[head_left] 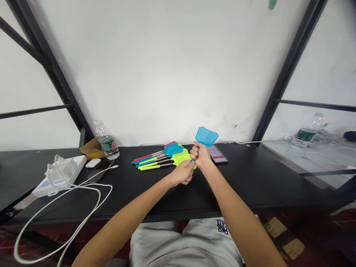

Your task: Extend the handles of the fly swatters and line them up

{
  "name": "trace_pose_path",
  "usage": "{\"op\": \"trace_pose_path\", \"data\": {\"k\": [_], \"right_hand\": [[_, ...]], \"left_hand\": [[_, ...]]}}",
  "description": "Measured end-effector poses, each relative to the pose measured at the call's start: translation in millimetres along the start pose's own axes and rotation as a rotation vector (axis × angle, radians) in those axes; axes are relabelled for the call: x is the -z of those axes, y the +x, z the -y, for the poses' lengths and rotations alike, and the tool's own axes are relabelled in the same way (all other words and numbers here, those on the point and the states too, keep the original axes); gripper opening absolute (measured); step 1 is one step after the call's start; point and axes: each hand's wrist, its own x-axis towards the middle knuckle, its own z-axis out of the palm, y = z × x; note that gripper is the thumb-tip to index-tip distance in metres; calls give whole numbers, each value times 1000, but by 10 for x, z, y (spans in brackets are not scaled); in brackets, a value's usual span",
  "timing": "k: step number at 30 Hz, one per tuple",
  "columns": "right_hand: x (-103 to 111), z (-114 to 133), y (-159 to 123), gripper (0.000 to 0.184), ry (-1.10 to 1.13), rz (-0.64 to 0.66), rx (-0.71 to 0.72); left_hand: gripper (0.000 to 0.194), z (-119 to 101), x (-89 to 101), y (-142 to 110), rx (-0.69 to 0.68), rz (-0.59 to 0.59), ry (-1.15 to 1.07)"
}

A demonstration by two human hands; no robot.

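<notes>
The left hand (pixel 183 172) and right hand (pixel 200 154) both hold one blue fly swatter (pixel 207 136). Pale shorts (pixel 180 244) show "CHO" and "LATE"; the green bottle label (pixel 108 145) is unreadable.

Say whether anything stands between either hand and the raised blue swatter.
Nothing visible does: the right hand grips the blue swatter just below its head, and the left hand holds it lower down. The swatter pile lies to the left.
</notes>
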Motion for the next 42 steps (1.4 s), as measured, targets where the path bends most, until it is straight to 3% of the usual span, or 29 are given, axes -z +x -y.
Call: {"op": "trace_pose_path", "data": {"k": [5, 13, 17, 23, 26, 31, 33, 36, 42], "right_hand": [[12, 31, -4, 24, 22, 69, -15], [100, 149, 32, 25, 113, 181, -21], [216, 322, 72, 26, 194, 145, 46], [382, 496, 127, 25, 208, 70, 84], [436, 519, 151, 25, 202, 31, 104], [409, 389, 143, 24, 123, 60, 54], [367, 290, 116, 22, 54, 102, -6], [309, 132, 71, 20, -56, 173, -95], [290, -101, 38, 20, -147, 234, -132]], "left_hand": [[33, 5, 38, -16, 43, 225, -392], [29, -2, 173, -44, 158, 476, -627], [28, 5, 204, -148, 174, 505, -526], [38, -47, 378, -249, 190, 473, -129], [42, -31, 557, -244, 117, 367, 160], [34, 101, 668, -140, -280, -137, 847], [29, 149, 650, -118, -356, -251, 1044], [22, 191, 634, -125, -342, -314, 1148], [19, 220, 673, -132, -317, -324, 1100]]}}
